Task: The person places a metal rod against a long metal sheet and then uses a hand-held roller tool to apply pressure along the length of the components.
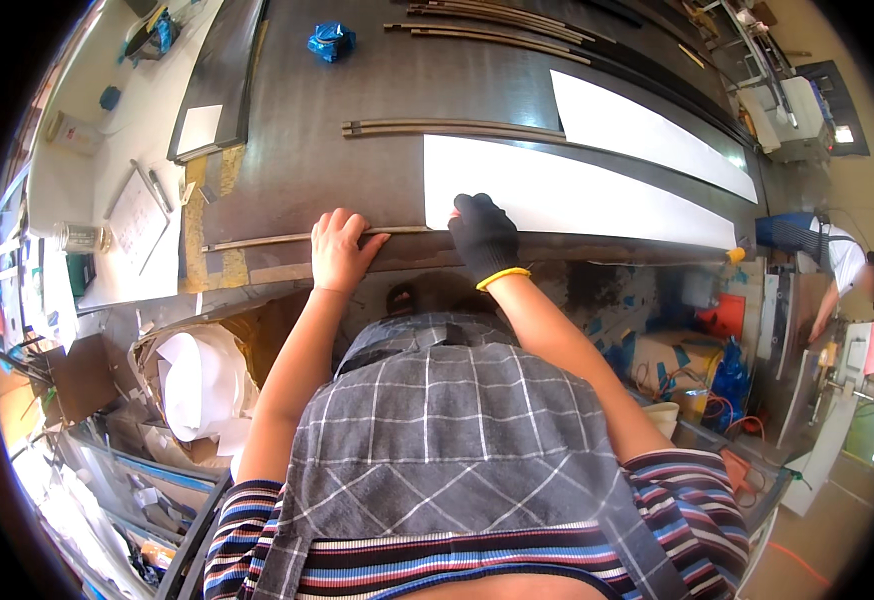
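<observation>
In the head view, the bare left hand (pixel 341 248) is laid half open over a thin brown strip (pixel 267 242), its thumb spread apart from the fingers. The strip is placed along the near edge of the dark table (pixel 377 85). The black-gloved right hand (pixel 485 238) is curled in at the near edge of a long white sheet (pixel 577 192); whether anything is gripped inside it cannot be told.
</observation>
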`<state>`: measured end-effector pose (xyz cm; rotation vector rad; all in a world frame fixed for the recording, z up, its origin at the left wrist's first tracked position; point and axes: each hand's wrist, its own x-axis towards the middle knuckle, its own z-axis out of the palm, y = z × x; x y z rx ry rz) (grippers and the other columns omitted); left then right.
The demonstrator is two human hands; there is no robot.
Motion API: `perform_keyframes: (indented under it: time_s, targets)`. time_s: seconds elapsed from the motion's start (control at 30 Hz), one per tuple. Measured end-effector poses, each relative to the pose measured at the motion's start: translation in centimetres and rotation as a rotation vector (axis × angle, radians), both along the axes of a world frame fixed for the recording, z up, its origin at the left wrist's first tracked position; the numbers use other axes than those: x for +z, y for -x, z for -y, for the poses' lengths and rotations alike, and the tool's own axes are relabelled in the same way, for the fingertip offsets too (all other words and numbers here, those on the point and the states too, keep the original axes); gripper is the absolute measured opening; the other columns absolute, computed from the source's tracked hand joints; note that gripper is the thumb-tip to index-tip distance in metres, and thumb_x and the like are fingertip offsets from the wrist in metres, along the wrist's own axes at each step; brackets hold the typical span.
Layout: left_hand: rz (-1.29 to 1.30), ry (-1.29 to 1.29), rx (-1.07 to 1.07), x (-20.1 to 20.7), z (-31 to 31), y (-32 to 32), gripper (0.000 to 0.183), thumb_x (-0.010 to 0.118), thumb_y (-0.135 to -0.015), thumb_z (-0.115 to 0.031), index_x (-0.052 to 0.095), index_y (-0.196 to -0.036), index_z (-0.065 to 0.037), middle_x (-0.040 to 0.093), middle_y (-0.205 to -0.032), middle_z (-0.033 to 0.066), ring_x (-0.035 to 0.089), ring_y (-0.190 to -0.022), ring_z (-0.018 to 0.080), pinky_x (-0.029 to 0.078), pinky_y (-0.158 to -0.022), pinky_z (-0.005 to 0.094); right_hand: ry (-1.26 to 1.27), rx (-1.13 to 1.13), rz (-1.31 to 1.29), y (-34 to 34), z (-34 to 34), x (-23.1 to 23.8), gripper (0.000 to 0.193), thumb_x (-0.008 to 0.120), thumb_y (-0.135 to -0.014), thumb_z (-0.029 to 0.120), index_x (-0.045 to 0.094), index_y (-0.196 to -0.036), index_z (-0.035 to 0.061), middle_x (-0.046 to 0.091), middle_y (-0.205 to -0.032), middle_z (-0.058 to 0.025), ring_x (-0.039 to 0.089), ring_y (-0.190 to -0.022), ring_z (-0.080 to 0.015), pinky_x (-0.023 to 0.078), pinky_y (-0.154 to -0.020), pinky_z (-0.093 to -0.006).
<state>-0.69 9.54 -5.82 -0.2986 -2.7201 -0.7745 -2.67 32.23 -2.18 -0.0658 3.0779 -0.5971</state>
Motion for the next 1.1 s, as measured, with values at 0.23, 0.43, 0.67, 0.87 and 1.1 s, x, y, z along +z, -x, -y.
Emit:
perform_keyframes:
  time_s: [0.23,0.43,0.67,0.87,1.1]
  targets:
    - [0.001,-0.009,0.004,-0.1,0.3,0.0,0.03,0.08,-0.069,-0.03,0.057,-0.076,-0.011,0.054,-0.083,0.0054,0.052,-0.087,0.0291,0.041,-0.078,0.0407,0.047,0.216,0.058,0.5,1.7,1.5,0.018,0.058,-0.082,0.025,0.065,-0.079,0.0085,0.065,-0.087,-0.0136,0.064,-0.081,-0.034,0.051,-0.074,-0.0435]
    - [0.048,0.019,-0.027,0.3,2.7,-1.7,0.03,0.079,-0.07,-0.028,0.057,-0.076,-0.009,0.054,-0.082,0.0067,0.053,-0.086,0.0308,0.041,-0.078,0.0422,0.264,-0.229,0.114,2.9,-4.6,-0.1,0.026,0.053,-0.083,0.029,0.065,-0.08,0.0053,0.065,-0.085,-0.0201,0.062,-0.083,-0.0392,0.049,-0.076,-0.048]
    - [0.071,0.121,0.008,-2.1,10.1,-3.4,0.027,0.08,-0.07,-0.019,0.059,-0.08,-0.006,0.057,-0.084,0.0101,0.054,-0.084,0.0334,0.043,-0.077,0.0444,-0.509,-0.866,0.162,-9.7,-43.3,2.0,0.044,0.058,-0.083,0.044,0.069,-0.099,0.0042,0.066,-0.11,-0.0207,0.065,-0.105,-0.0332,0.051,-0.088,-0.045]
    - [0.024,0.092,0.129,1.5,1.7,-3.2,0.028,0.078,-0.072,-0.017,0.064,-0.094,-0.007,0.061,-0.099,0.0102,0.055,-0.101,0.0334,0.043,-0.089,0.0457,-0.859,-1.02,0.234,-15.4,-47.5,7.4,0.025,0.053,-0.09,0.022,0.065,-0.106,0.0077,0.064,-0.111,-0.0099,0.051,-0.121,-0.0259,0.04,-0.101,-0.0416]
    - [0.244,0.092,-0.387,4.7,-27.5,3.2,0.027,0.064,-0.088,-0.034,0.072,-0.088,-0.008,0.061,-0.122,0.0092,0.042,-0.132,0.0322,0.02,-0.111,0.0592,0.143,-0.186,-0.184,-4.9,-26.6,2.0,0.095,0.087,-0.047,0.05,0.05,-0.12,0.0014,0.051,-0.122,-0.0255,0.046,-0.118,-0.0432,0.033,-0.103,-0.0527]
